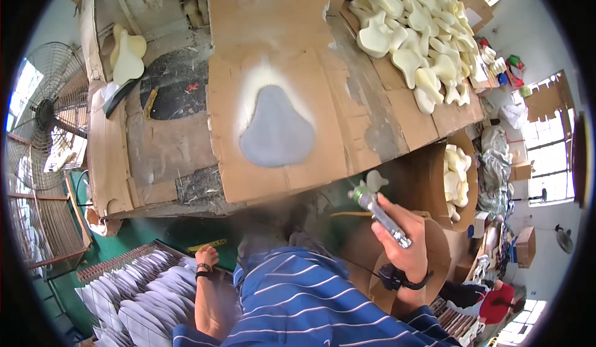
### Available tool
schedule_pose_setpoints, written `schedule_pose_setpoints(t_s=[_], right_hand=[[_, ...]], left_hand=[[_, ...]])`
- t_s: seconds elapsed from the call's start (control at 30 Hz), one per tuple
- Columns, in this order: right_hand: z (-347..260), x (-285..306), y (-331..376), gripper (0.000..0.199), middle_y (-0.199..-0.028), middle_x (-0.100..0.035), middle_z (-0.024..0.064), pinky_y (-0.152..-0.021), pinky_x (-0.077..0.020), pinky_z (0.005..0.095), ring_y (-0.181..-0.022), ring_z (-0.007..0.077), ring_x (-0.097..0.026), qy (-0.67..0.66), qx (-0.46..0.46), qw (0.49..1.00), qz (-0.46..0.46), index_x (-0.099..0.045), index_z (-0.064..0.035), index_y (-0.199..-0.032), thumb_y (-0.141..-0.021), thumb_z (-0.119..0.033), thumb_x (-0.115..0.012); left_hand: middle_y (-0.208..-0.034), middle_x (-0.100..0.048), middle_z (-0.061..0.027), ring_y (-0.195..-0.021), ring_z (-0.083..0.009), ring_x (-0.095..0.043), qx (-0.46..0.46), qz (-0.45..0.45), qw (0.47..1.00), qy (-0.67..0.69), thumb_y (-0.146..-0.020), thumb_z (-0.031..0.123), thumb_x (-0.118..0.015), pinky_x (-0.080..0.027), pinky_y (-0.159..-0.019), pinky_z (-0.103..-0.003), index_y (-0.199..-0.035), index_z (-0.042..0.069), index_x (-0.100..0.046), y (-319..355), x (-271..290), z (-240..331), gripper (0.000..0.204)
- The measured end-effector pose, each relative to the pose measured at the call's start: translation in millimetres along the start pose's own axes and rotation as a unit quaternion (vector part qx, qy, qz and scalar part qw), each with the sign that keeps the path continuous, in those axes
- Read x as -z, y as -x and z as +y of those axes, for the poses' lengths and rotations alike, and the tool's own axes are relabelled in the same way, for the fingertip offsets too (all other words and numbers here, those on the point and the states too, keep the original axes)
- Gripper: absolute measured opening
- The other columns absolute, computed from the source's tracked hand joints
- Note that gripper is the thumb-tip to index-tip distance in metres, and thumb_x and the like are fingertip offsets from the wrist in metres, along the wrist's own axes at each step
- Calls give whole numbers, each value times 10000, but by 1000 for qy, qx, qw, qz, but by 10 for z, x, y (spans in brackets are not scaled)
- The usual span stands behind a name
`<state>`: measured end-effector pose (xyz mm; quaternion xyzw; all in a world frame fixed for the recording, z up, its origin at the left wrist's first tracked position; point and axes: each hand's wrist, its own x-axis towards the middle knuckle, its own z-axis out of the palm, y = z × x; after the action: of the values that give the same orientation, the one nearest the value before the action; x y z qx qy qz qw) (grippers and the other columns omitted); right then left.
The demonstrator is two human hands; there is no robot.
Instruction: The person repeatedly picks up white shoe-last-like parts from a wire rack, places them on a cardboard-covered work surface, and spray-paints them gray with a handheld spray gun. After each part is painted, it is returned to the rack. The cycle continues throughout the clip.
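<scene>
A grey pear-shaped foam pad [276, 128] lies on a cardboard sheet [273, 55] on the workbench, ringed by pale overspray. My right hand [403, 238] is below and right of the bench edge, closed around a metal spray gun [379, 209] that points up toward the cardboard. My left hand [206, 257] is low at the left, reaching down toward a rack of grey pads [146, 291]; whether it grips anything I cannot tell. My striped blue shirt [298, 303] fills the lower middle.
Several cream foam pads [422, 36] are heaped at the bench's far right, more sit in a cardboard drum [456, 182]. Two cream pads [127, 52] lie at the far left. A large caged fan [43, 114] stands left. Boxes and clutter crowd the right.
</scene>
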<state>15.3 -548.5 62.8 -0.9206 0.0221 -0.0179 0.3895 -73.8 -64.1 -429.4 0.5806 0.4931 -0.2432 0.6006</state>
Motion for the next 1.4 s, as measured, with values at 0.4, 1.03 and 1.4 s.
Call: schedule_pose_setpoints(t_s=[0.4,1.03,1.4], right_hand=[[427,257,119,576,-919,-676,179,-677,-507,315,-744,294,-663,-49,48,998,1,-613,16,-1302,-740,82,-721],[695,371,521,644,-889,-671,176,-663,-516,356,-721,331,-651,-71,-2,997,-24,-615,12,-1305,-666,77,-672],[737,390,782,554,-921,-692,176,-686,-528,339,-754,322,-683,-59,-32,997,49,-632,4,-1288,-745,58,-725]], left_hand=[[-964,-683,-89,-811,-247,-680,32,-56,997,-29,-945,175,-641,-588,-668,-431,-1236,57,-620,388,-447,-745,315],[-926,-692,-86,-726,-182,-678,-206,-34,975,-71,-932,123,-651,-582,-643,-321,-1184,13,-637,505,-1081,613,275],[-920,-730,-92,-848,-238,-686,-458,71,839,-285,-870,274,-722,-538,-772,-368,-1159,80,-689,-190,-2527,2190,350]])
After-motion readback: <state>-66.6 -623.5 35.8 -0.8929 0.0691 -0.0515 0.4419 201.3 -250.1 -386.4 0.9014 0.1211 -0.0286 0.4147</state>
